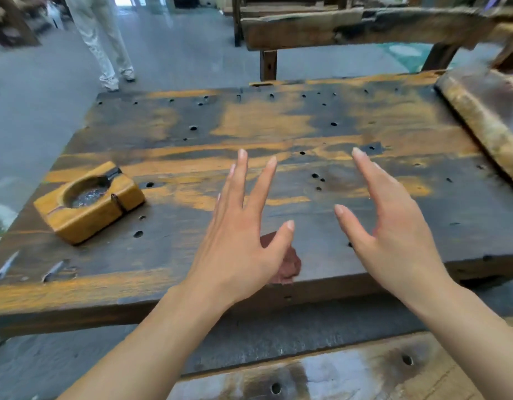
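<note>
- A workshop with a grey floor (47, 116); a person's light trouser legs (105, 39) stand at 11 o'clock, and a rough bench (307, 27) lies at 12 o'clock.
- The surface (278, 125) is an old, dark plank top, worn to orange streaks and pocked with small round holes.
- The left hand (241, 241) hovers low over the near edge, released, with its fingers straight and spread and its thumb out. It holds nothing.
- The right hand (394, 235) hovers beside it in the same state, its palm turned inward and nothing in its grasp.
- The red piece (288, 265) lies on the surface at the near edge, at about 4 o'clock from the middle of the left hand and partly hidden under its thumb and palm. It is dull reddish-brown and lumpy, but too blurred to tell what it is.
- Its visible part seems to run from 11 to 5 o'clock.
- The left hand is clearly nearer, directly over the piece. The right hand is well apart, with the piece at its 8 o'clock.
- I judge that picking it up calls for the left hand to drop and curl, with little sideways travel.
- A square ashtray (125, 194) of smooth yellow wood, with a round hollow, sits at 9 o'clock from the left hand, well apart.
- A thick, worn slab (480, 119) rests at 2 o'clock.
</note>
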Tool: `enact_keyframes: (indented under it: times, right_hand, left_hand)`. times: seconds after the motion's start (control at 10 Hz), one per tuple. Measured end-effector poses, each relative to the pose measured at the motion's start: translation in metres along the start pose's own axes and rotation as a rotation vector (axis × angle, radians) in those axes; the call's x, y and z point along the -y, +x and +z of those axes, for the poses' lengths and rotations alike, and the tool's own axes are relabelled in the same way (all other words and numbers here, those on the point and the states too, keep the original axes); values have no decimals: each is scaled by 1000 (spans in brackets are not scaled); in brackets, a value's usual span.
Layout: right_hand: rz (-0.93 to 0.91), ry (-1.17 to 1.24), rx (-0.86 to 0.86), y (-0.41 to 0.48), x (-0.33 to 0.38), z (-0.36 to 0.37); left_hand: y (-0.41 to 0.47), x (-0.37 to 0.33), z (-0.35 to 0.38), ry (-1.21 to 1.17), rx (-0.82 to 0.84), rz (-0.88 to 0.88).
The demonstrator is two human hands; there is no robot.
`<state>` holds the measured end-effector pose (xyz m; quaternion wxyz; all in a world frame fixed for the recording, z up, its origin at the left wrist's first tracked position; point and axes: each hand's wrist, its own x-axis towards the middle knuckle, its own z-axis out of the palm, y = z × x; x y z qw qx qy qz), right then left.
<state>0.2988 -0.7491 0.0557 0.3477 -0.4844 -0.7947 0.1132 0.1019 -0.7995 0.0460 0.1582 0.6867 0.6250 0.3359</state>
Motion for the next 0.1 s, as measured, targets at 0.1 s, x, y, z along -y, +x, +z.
enact_keyframes:
  times: [0.1]
  right_hand:
    - [14, -18, -66, -7, 43, -59]
  left_hand:
    - [5, -51, -44, -24, -24, 171]
